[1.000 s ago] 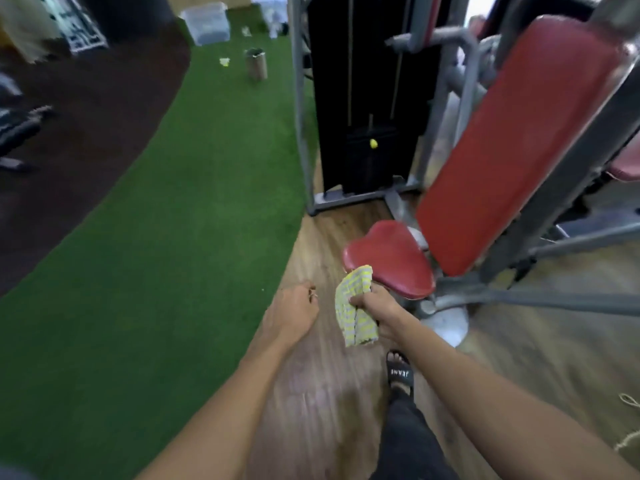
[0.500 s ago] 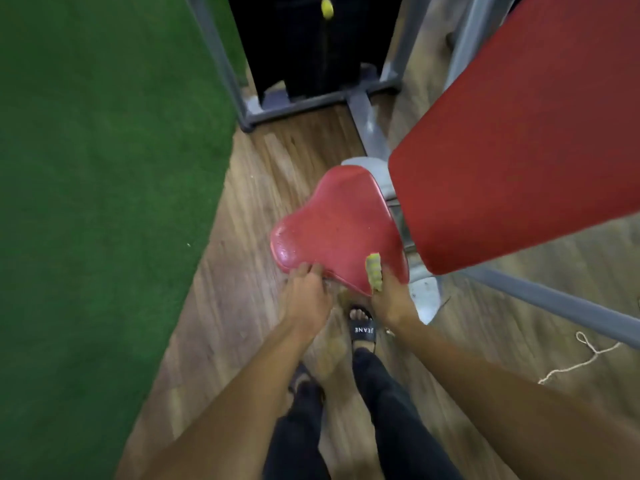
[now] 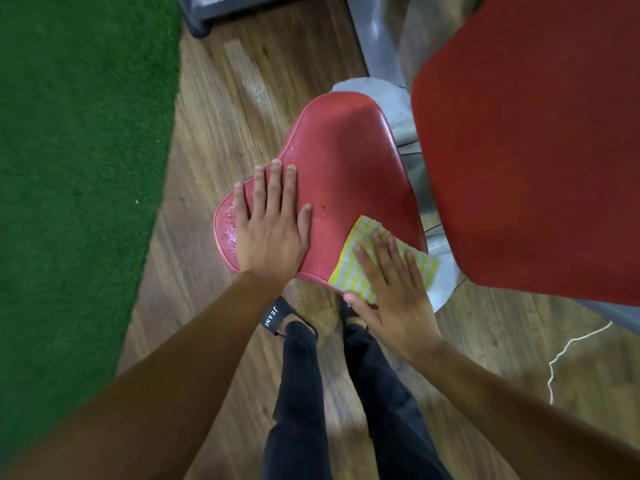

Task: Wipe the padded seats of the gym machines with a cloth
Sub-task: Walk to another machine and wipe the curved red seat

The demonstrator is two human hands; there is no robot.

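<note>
A red padded seat [image 3: 346, 161] of a gym machine lies below me, with wet droplets near its left front corner. My left hand [image 3: 270, 223] rests flat on the seat's left front part, fingers straight. A yellow-and-white checked cloth [image 3: 349, 268] is spread on the seat's right front corner. My right hand [image 3: 391, 289] presses flat on the cloth with straight fingers. The red padded backrest [image 3: 526, 147] rises at the right, above the seat's right edge.
Grey metal frame [image 3: 377, 32] of the machine stands behind the seat. Green turf [image 3: 76, 140] covers the floor at the left, wood flooring [image 3: 214, 109] elsewhere. A white string [image 3: 568, 351] lies on the floor at the right. My legs and sandals stand just before the seat.
I have leaned closer over the seat. My left hand moved from the seat's edge onto its top, flat. My right hand opened and spread the cloth on the seat.
</note>
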